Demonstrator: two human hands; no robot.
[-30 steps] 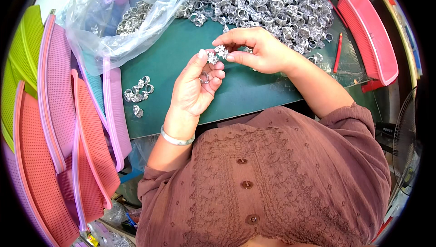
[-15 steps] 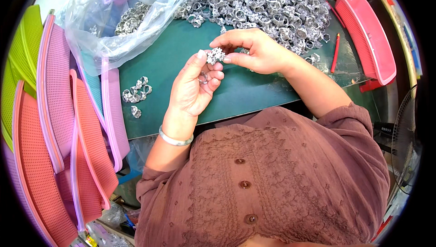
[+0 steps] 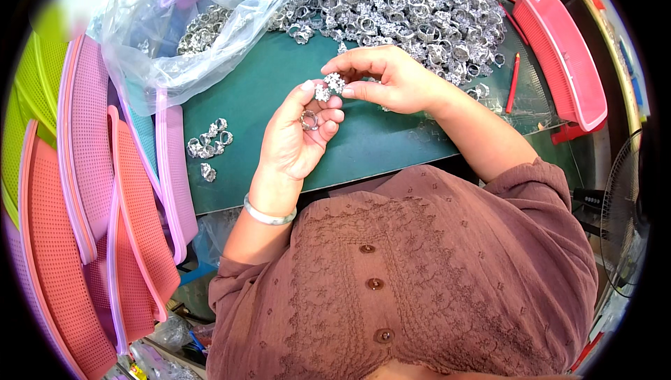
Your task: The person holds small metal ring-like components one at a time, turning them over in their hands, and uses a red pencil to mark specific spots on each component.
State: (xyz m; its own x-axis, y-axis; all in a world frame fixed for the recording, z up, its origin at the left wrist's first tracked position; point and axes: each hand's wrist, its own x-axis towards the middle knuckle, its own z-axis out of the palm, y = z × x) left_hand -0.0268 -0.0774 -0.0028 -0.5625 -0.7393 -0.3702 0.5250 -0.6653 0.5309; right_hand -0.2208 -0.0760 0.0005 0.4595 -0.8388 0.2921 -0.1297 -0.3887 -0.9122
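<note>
In front of my chest my two hands meet over silver rings with clustered, sparkling heads. My left hand (image 3: 290,139), palm up, is closed, with a ring head (image 3: 322,92) at its thumb and fingertips. A round ring band (image 3: 309,120) also shows against its curled fingers; whether it joins that head I cannot tell. My right hand (image 3: 391,78) pinches another ring (image 3: 335,82) by its sparkling head, touching or very near the first. Beyond my hands lies a large heap of similar rings (image 3: 412,10). A small group of rings (image 3: 210,141) rests to the left.
A clear plastic bag (image 3: 189,76) with rings inside stands open at the back left. Stacked purple, orange and green perforated baskets (image 3: 133,198) crowd the left side. On the right are a pink basket (image 3: 563,55) and a red pencil (image 3: 514,83) on the green tabletop (image 3: 391,142).
The two ring heads at my fingertips have come apart, so both now show. The band in my left hand shows more fully. Both hands stay in nearly the same place.
</note>
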